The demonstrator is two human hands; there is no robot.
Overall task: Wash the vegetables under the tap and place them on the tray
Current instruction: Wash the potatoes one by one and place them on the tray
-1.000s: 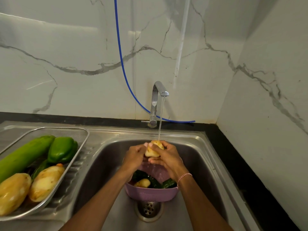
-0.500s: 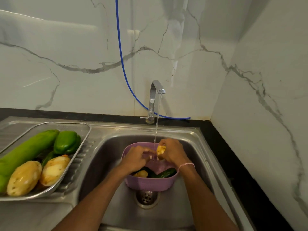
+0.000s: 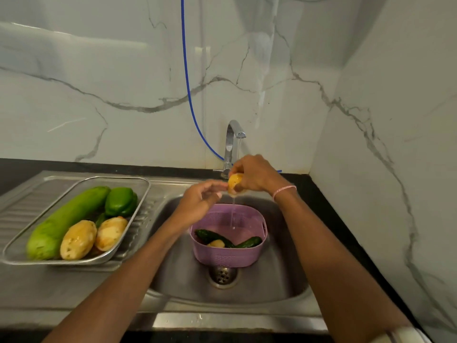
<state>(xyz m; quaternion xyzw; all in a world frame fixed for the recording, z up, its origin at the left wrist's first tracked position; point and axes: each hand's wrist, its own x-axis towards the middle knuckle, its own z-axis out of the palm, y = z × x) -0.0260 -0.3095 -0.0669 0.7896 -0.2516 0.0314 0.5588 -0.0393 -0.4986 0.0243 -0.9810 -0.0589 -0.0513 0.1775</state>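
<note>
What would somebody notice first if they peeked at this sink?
Under the running tap, the right hand grips a yellow potato, with the left hand beside it. Below, a purple basket sits in the sink. On the left, a metal tray holds green and yellow vegetables.

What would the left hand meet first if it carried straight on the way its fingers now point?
Most likely the potato gripped by the right hand. The fingers of the left hand point at it from close by, though I cannot tell whether they already touch it.
</note>
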